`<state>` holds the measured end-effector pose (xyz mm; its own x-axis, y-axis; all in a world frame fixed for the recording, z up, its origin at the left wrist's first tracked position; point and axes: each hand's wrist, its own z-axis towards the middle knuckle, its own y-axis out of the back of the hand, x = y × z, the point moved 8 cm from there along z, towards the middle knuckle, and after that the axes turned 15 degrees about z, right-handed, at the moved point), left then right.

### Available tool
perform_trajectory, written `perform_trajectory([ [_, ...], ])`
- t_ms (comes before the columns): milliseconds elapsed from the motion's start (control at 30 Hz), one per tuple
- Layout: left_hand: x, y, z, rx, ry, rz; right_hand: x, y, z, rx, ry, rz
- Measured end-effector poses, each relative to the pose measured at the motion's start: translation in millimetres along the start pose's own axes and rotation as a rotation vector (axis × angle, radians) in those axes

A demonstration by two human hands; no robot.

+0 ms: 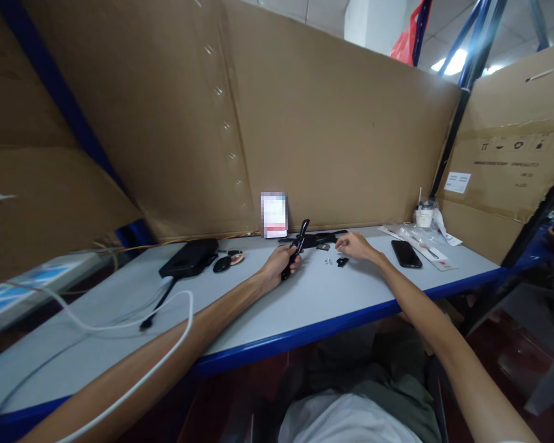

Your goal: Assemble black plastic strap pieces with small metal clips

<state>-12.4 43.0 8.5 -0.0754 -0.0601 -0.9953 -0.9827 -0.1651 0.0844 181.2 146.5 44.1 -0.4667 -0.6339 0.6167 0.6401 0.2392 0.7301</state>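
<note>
Above a pale table, left hand gripping a black part, right hand curled, contents unclear

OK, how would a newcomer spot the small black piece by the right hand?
On the pale table with the blue front edge, find the person's right hand. Just below its fingers in the picture lies the small black piece. It is darker than the silvery bits to its left and far smaller than the black phone to its right.
</note>
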Motion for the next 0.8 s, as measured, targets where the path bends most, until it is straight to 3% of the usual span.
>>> perform_trajectory([
  [133,-6.4,-5.5,-6.0,0.015,-0.032,-0.009,3.4,-21.3,1.6,0.151,0.034,0.214],
  [233,-7.1,-8.6,-8.0,0.023,-0.029,-0.007,8.0,-31.9,2.0,0.183,0.049,0.252],
  [433,-1.9,-12.3,-5.9,0.067,-0.001,0.002,17.2,-38.9,3.5,0.126,0.151,0.173],
  [800,2.3,-10.7,-4.9,0.062,-0.012,0.083,17.6,-37.6,-1.9,0.086,0.063,0.132],
])
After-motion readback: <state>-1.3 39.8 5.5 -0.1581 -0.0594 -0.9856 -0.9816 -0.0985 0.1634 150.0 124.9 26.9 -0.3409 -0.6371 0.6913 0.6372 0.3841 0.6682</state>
